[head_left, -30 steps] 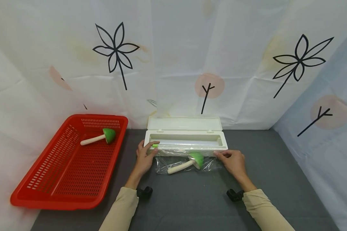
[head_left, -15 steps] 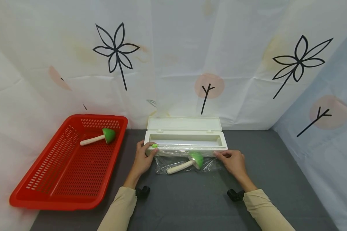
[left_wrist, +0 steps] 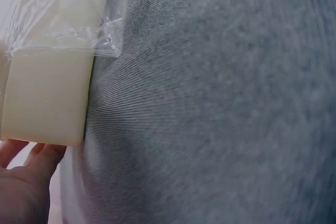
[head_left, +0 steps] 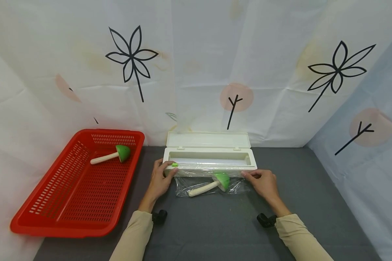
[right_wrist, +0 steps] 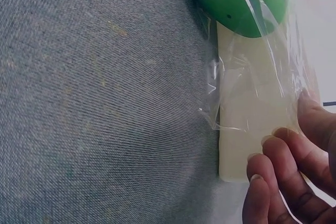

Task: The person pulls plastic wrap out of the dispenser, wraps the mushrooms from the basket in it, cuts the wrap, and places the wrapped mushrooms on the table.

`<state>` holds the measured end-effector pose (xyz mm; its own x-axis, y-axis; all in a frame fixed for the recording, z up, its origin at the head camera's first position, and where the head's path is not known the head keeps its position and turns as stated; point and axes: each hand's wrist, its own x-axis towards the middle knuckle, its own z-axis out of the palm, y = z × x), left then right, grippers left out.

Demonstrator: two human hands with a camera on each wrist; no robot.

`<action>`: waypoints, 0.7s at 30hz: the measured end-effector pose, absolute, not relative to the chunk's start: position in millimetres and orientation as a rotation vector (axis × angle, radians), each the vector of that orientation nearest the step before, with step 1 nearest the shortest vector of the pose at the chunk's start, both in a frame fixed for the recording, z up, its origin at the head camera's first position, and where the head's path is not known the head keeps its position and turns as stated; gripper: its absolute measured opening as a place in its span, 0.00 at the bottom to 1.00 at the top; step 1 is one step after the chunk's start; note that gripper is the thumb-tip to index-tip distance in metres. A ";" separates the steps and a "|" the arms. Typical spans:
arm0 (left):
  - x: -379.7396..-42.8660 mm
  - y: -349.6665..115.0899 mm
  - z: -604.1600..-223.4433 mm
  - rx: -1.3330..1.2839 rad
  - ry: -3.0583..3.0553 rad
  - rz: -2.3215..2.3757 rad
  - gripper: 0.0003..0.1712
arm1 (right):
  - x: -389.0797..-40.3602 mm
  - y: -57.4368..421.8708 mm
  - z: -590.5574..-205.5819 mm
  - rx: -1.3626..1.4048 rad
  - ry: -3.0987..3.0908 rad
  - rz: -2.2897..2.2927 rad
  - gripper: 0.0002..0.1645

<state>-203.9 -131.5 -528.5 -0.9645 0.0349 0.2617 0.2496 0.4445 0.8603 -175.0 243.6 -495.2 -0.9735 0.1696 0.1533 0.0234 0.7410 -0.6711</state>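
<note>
A white plastic wrap dispenser lies lengthwise with its lid raised at the back. Across its front edge runs clear plastic film, over a toy mushroom with a green cap and pale stem. My left hand grips the dispenser's left end, index finger and thumb beside a small green slide cutter. At the right front corner, my right hand pinches the film's edge between thumb and index finger. The right wrist view shows its other fingers curled beside the dispenser's end.
A red slotted basket stands on the left of the grey table, holding another green-capped toy mushroom. White patterned cloth hangs behind the dispenser and along both sides.
My left wrist has shifted slightly to the left. The fingers, dispenser, film and mushrooms look the same as before.
</note>
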 end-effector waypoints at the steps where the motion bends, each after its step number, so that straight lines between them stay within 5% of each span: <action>1: -204.2 -132.0 -529.2 -0.248 -2.481 -1.532 0.16 | -175.1 243.8 -494.7 -0.153 -2.742 1.050 0.19; 21: -199.6 -123.0 -535.7 -0.286 -2.308 -1.582 0.17 | -174.8 245.7 -489.4 -0.098 -2.801 1.091 0.20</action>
<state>-199.6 -123.0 -535.7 -0.9263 -0.0195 0.3763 0.3440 0.3638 0.8656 -174.8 245.7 -489.4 -0.9889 0.1087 0.1010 0.0117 0.7360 -0.6769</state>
